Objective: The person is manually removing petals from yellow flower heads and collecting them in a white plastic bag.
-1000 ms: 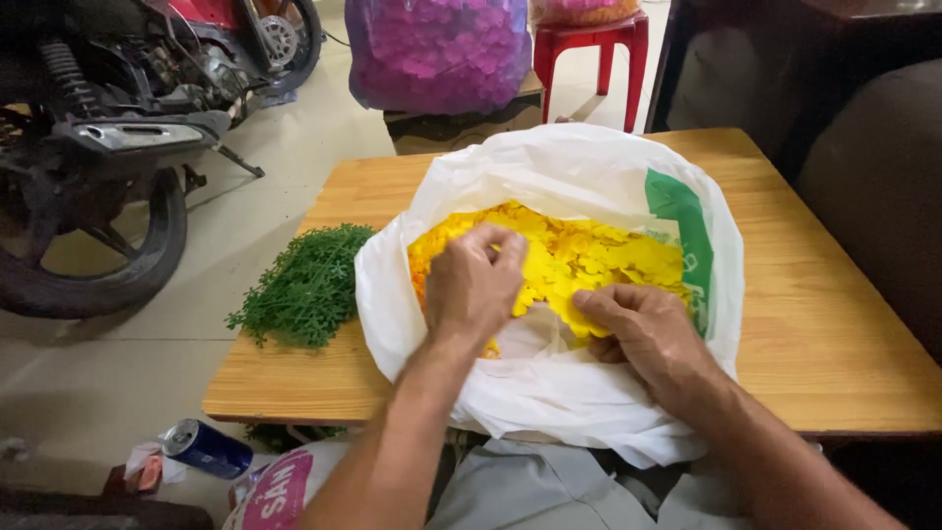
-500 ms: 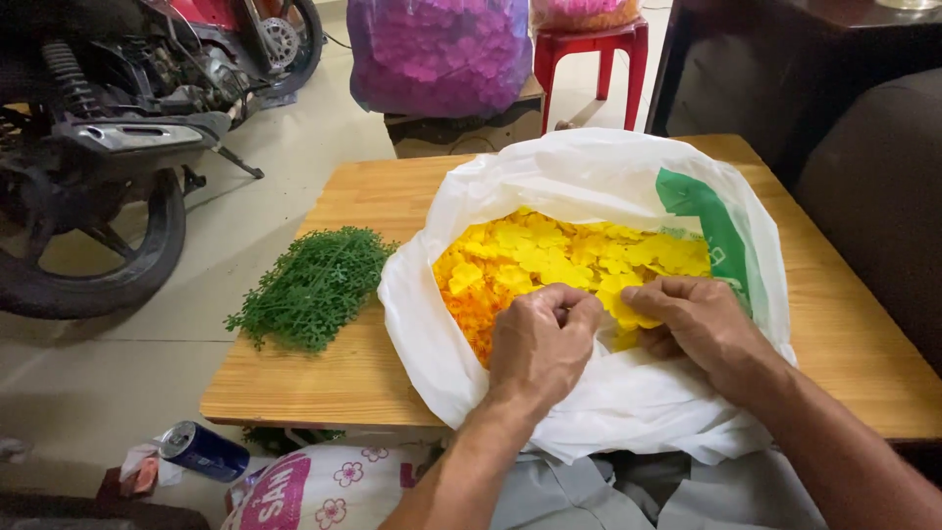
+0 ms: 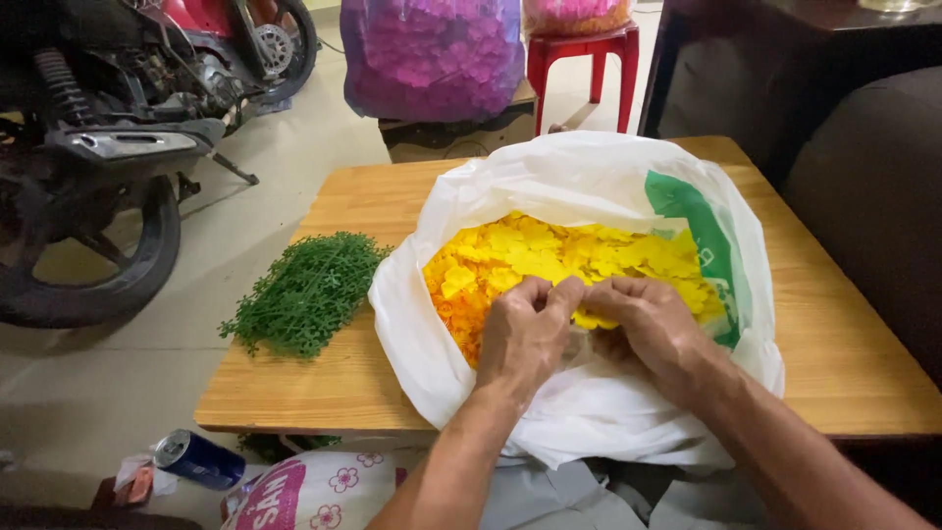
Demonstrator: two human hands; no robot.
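Note:
A white plastic bag lies open on a low wooden table, full of yellow and orange artificial flower petals. My left hand and my right hand meet at the near side of the bag's opening, fingertips together, pinching a small yellow flower piece between them. A heap of green artificial sprigs lies on the table, left of the bag, away from both hands.
A motorbike stands on the tiled floor at the left. Behind the table are a purple-filled bag and a red plastic stool. A blue can and a printed sack lie near my knees. Dark furniture fills the right.
My left hand has moved from the middle of the petals toward me and to the right. It now meets my right hand at the bag's near edge, fingertips joined on a yellow piece.

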